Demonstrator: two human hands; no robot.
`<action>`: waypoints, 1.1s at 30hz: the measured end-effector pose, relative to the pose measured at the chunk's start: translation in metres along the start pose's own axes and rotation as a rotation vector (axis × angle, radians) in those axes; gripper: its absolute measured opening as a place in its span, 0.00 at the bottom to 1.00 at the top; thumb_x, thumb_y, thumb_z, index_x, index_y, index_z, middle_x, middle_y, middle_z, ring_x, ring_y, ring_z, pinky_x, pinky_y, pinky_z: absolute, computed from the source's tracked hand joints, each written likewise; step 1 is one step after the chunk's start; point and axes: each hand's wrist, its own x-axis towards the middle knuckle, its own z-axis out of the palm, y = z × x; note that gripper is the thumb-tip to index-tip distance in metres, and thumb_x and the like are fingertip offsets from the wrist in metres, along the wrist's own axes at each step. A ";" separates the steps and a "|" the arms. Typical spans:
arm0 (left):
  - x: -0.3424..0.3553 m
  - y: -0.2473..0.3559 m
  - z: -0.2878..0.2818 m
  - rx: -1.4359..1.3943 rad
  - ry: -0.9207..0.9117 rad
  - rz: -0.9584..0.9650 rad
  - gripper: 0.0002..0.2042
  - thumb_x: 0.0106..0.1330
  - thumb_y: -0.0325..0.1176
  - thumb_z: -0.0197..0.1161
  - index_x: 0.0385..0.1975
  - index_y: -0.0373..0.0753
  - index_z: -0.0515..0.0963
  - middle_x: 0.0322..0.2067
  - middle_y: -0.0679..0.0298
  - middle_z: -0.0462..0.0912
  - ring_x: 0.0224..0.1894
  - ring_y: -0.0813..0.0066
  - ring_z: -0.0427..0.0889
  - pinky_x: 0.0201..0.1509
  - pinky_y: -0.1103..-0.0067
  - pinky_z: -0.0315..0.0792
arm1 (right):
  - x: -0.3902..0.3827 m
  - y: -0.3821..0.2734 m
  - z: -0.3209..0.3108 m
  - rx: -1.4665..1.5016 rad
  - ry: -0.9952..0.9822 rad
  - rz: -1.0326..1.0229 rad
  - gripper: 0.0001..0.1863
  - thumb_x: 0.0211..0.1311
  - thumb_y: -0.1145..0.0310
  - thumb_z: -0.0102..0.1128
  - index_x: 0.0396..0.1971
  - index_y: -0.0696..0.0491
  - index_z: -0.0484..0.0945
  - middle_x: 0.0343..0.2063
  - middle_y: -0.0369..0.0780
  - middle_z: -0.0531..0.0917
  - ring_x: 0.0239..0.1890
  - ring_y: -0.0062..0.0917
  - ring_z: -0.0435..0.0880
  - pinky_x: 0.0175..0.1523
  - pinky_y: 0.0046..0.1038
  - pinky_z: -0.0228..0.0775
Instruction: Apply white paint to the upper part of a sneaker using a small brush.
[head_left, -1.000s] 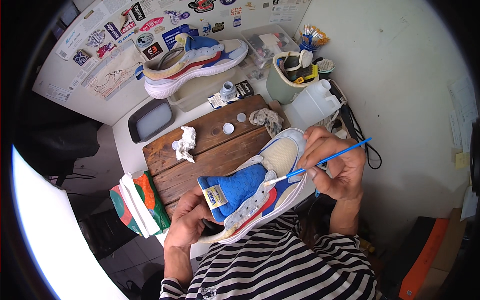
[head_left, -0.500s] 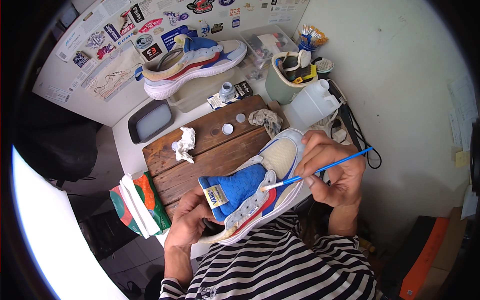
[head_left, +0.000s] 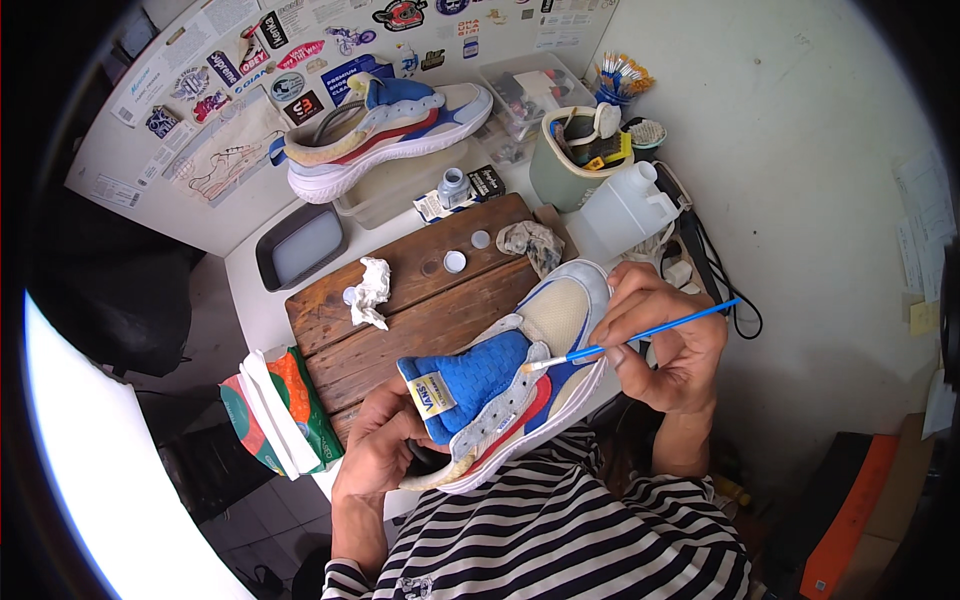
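My left hand (head_left: 378,440) grips the heel end of a sneaker (head_left: 553,322) with a blue woven tongue, grey eyelet strips, a red stripe and a white sole. The shoe is tilted, its toe pointing to the far right. In my right hand (head_left: 668,345) a thin blue paintbrush (head_left: 640,333) is pinched between thumb and fingers. Its pale bristle tip touches the grey eyelet strip beside the tongue. The left fingertips are partly hidden behind the shoe's collar.
A matching sneaker (head_left: 390,125) rests on a clear plastic box at the back. On the wooden board (head_left: 420,325) lie crumpled tissue (head_left: 371,293), small caps and a stained rag (head_left: 532,246). A small open bottle (head_left: 453,187), a white jug (head_left: 625,212) and a tissue pack (head_left: 280,410) stand around it.
The brush tip has shifted slightly up along the eyelet strip, and my right hand has moved a little with it. The left hand still holds the shoe almost in place.
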 end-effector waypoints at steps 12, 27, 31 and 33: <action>0.000 0.000 0.001 -0.005 0.009 -0.002 0.24 0.57 0.15 0.50 0.56 0.23 0.70 0.44 0.49 0.81 0.39 0.65 0.86 0.43 0.75 0.84 | -0.001 -0.006 0.006 0.044 -0.011 0.003 0.08 0.45 0.80 0.67 0.29 0.58 0.82 0.24 0.37 0.84 0.27 0.23 0.78 0.50 0.34 0.66; -0.003 -0.001 0.000 -0.058 0.024 0.009 0.23 0.58 0.23 0.53 0.55 0.23 0.71 0.44 0.49 0.82 0.37 0.66 0.86 0.42 0.76 0.84 | -0.003 0.015 -0.004 0.150 0.146 0.080 0.07 0.53 0.78 0.62 0.34 0.60 0.80 0.24 0.39 0.85 0.30 0.22 0.78 0.55 0.35 0.64; -0.007 -0.006 -0.009 -0.211 0.187 0.000 0.22 0.56 0.30 0.49 0.50 0.23 0.72 0.39 0.51 0.84 0.32 0.67 0.86 0.36 0.77 0.83 | 0.008 0.040 -0.010 0.243 0.216 0.213 0.07 0.60 0.80 0.59 0.39 0.62 0.79 0.24 0.41 0.84 0.33 0.23 0.82 0.51 0.30 0.71; -0.009 -0.010 -0.020 -0.234 0.214 -0.009 0.23 0.57 0.31 0.49 0.50 0.23 0.72 0.39 0.51 0.84 0.32 0.66 0.86 0.35 0.76 0.83 | 0.015 0.057 -0.006 0.291 0.244 0.337 0.08 0.62 0.81 0.58 0.40 0.63 0.79 0.24 0.41 0.83 0.34 0.23 0.83 0.48 0.27 0.73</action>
